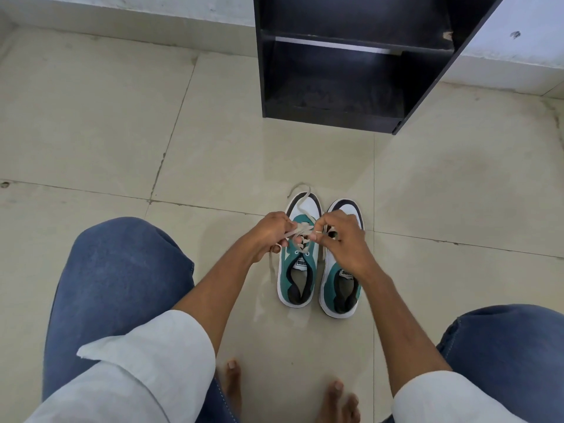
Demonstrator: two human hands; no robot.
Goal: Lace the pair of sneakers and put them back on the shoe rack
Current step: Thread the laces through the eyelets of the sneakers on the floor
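Note:
Two teal, white and black sneakers stand side by side on the tiled floor, toes pointing away from me: the left sneaker (295, 277) and the right sneaker (340, 293). A beige lace (300, 230) runs across the left sneaker's eyelets, with one loose end looping past its toe. My left hand (271, 233) pinches the lace on the shoe's left side. My right hand (343, 239) pinches the other end above the gap between the shoes and partly hides the right sneaker's front. The black shoe rack (332, 117) stands on the floor beyond the shoes, its shelves bare.
I squat with my blue-jeaned knees (122, 270) on both sides and my bare toes (233, 370) near the bottom edge. A white wall base runs behind the rack. Beige floor tiles (91, 117) spread to the left and right of the shoes.

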